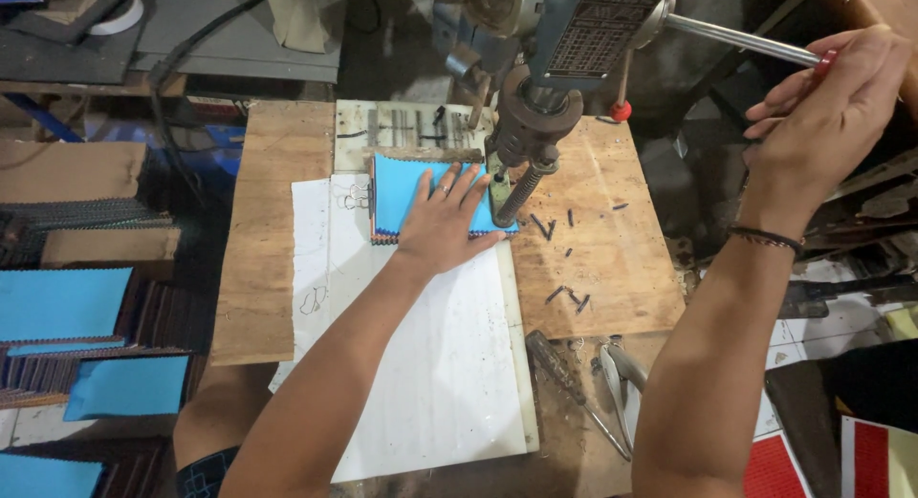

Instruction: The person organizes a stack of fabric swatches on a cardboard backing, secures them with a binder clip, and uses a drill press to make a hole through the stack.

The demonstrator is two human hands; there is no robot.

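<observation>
Nearest the camera, metal pliers (622,388) and a dark-handled screwdriver (559,369) lie on the worn wooden desk (612,259), untouched. A white sheet of board (430,364) lies over the desk's left half. Further up, the left hand (442,226) lies flat, fingers spread, grip open, pressing down on the stack of blue zigzag-edged fabric swatches (406,197), which sits on the white sheet right under the drill-press spindle with its coiled spring (521,187). Small dark offcuts (569,254) are scattered to the right of the stack. Farthest, the right hand (827,116) has its grip wrapped around the steel feed lever with a red knob (751,41). Judged step: punching or drilling the swatch stack. The next move probably calls for a steady pull on the lever while the stack is kept from shifting and the fingers stay off the tool.
</observation>
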